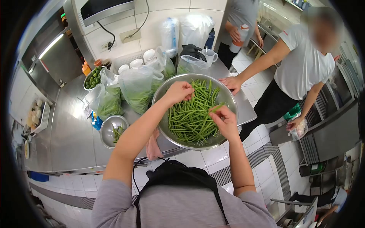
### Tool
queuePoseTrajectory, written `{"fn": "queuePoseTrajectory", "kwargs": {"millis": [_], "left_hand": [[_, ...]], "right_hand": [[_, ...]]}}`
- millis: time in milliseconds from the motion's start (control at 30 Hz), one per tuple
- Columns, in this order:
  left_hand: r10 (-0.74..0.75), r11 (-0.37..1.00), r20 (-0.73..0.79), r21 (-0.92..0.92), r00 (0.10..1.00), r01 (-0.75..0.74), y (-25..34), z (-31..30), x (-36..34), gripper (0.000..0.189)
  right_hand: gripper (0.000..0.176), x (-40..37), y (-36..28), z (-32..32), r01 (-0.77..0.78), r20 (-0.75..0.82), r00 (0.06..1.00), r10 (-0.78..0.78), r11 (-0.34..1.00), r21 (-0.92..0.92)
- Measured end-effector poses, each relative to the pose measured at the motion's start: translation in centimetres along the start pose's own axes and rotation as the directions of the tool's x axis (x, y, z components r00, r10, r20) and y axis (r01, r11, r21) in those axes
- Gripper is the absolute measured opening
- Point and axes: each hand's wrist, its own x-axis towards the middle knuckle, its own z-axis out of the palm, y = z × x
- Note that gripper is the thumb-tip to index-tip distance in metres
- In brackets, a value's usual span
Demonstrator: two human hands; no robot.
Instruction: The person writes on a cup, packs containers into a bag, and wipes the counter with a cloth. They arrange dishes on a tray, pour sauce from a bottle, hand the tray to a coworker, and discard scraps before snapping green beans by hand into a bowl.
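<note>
A large steel colander full of green beans stands at the counter's right end. Over the upper left of the beans is my left hand, its fingers curled together; whatever they hold is too small to make out. My right hand pinches a green bean between thumb and fingers at the right side of the pile. To the left, a small steel bowl contains a few bean pieces. Plastic bags of green beans rest behind it.
The steel counter extends left, with a bowl of green fruit, white cups and a dark jug. A co-worker at the right rests a hand beside the colander; another person holds a bottle.
</note>
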Motion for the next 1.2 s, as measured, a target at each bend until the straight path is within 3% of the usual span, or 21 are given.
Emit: {"fn": "queuePoseTrajectory", "kwargs": {"millis": [33, 67, 100, 167, 233, 300, 367, 433, 467, 567, 600, 633, 667, 700, 767, 867, 900, 967, 1033, 1100, 1200], "left_hand": [[-0.149, 0.889, 0.111, -0.421, 0.983, 0.182, 1.2, -0.3, -0.9, 0.015], [-0.153, 0.827, 0.176, -0.516, 0.972, 0.223, 2.2, -0.5, -2.1, 0.013], [-0.160, 0.821, 0.166, -0.524, 0.973, 0.225, 2.5, -0.3, -3.0, 0.013], [-0.118, 0.658, 0.208, -0.716, 0.971, 0.233, 2.5, 0.7, -4.8, 0.015], [-0.117, 0.614, 0.236, -0.746, 0.965, 0.257, 2.5, 1.9, -6.7, 0.013], [-0.100, 0.568, 0.216, -0.789, 0.971, 0.234, 2.8, 3.3, -8.4, 0.013], [-0.091, 0.580, 0.180, -0.790, 0.979, 0.200, 2.1, 4.2, -9.2, 0.015], [-0.153, 0.519, 0.055, -0.845, 0.987, 0.127, 2.4, 4.7, -10.1, 0.018], [-0.098, 0.453, 0.058, -0.886, 0.993, 0.097, 2.1, 5.1, -10.2, 0.019], [-0.074, 0.483, 0.017, -0.874, 0.997, 0.051, 1.6, 5.6, -10.3, 0.022], [-0.070, 0.481, 0.019, -0.875, 0.997, 0.051, 1.6, 5.3, -10.3, 0.022], [-0.111, 0.617, 0.028, -0.781, 0.993, 0.091, 1.7, 4.8, -10.4, 0.024], [-0.154, 0.735, 0.029, -0.665, 0.988, 0.134, 1.9, 4.4, -10.4, 0.026], [-0.152, 0.735, 0.037, -0.665, 0.988, 0.137, 2.2, 4.1, -10.3, 0.026], [0.091, 0.980, -0.174, -0.161, 0.981, -0.120, 2.9, 3.9, -10.4, 0.027], [0.197, 0.980, -0.160, 0.016, 0.967, -0.197, 3.7, 3.6, -10.5, 0.023], [0.212, 0.972, -0.120, 0.125, 0.970, -0.197, 3.9, 3.7, -10.9, 0.021], [0.230, 0.965, -0.063, 0.146, 0.971, -0.219, 4.6, 3.3, -11.5, 0.019], [0.229, 0.960, -0.010, 0.167, 0.973, -0.224, 4.1, 3.4, -11.7, 0.017], [0.424, 0.897, -0.004, 0.140, 0.906, -0.419, 2.5, 3.8, -11.5, 0.016], [0.394, 0.875, 0.116, 0.255, 0.912, -0.411, 2.2, 3.7, -11.9, 0.018]], "right_hand": [[0.008, 0.4, -0.6, -0.1, 0.176, -0.083, 0.978, -0.193, 0.968, -0.181], [0.012, 0.7, -1.3, 0.0, 0.289, -0.154, 0.919, -0.362, 0.888, -0.357], [0.012, 0.9, -1.6, 0.2, 0.293, -0.139, 0.923, -0.359, 0.889, -0.353], [0.028, 1.0, -1.8, 0.8, 0.565, -0.080, 0.677, -0.731, 0.586, -0.581], [0.030, 1.0, -1.7, 1.5, 0.609, -0.044, 0.659, -0.751, 0.568, -0.553], [0.029, 1.0, -2.3, 1.9, 0.681, 0.144, 0.606, -0.782, 0.416, -0.602], [0.029, 0.5, -2.2, 2.5, 0.683, 0.166, 0.626, -0.762, 0.433, -0.588], [0.030, 0.1, -2.7, 3.1, 0.656, 0.189, 0.664, -0.723, 0.442, -0.612], [0.030, -0.1, -2.6, 3.4, 0.657, 0.192, 0.665, -0.722, 0.443, -0.610], [0.031, -0.6, -2.6, 3.4, 0.631, 0.181, 0.720, -0.670, 0.523, -0.573], [0.031, -0.7, -2.6, 3.2, 0.628, 0.144, 0.753, -0.642, 0.635, -0.450], [0.031, -0.7, -2.6, 2.9, 0.609, 0.112, 0.786, -0.608, 0.729, -0.314], [0.031, -0.5, -2.9, 2.4, 0.607, 0.110, 0.786, -0.608, 0.728, -0.319], [0.032, 0.0, -3.5, 1.8, 0.599, 0.105, 0.783, -0.613, 0.699, -0.391], [0.032, 0.6, -4.5, 1.2, 0.573, 0.093, 0.789, -0.608, 0.673, -0.468], [0.033, 1.7, -5.4, 0.8, 0.628, 0.369, 0.741, -0.561, 0.384, -0.677], [0.033, 1.4, -5.2, 0.5, 0.622, 0.366, 0.746, -0.556, 0.385, -0.682], [0.025, 1.2, -4.5, -0.1, 0.632, 0.493, 0.773, -0.399, 0.417, -0.654], [0.020, 0.6, -4.1, 0.1, 0.624, 0.479, 0.782, -0.400, 0.487, -0.611], [0.016, -0.4, -3.3, 0.4, 0.610, 0.463, 0.791, -0.400, 0.563, -0.557], [0.013, -1.5, -2.0, 0.2, 0.617, 0.458, 0.785, -0.417, 0.591, -0.520]]}}
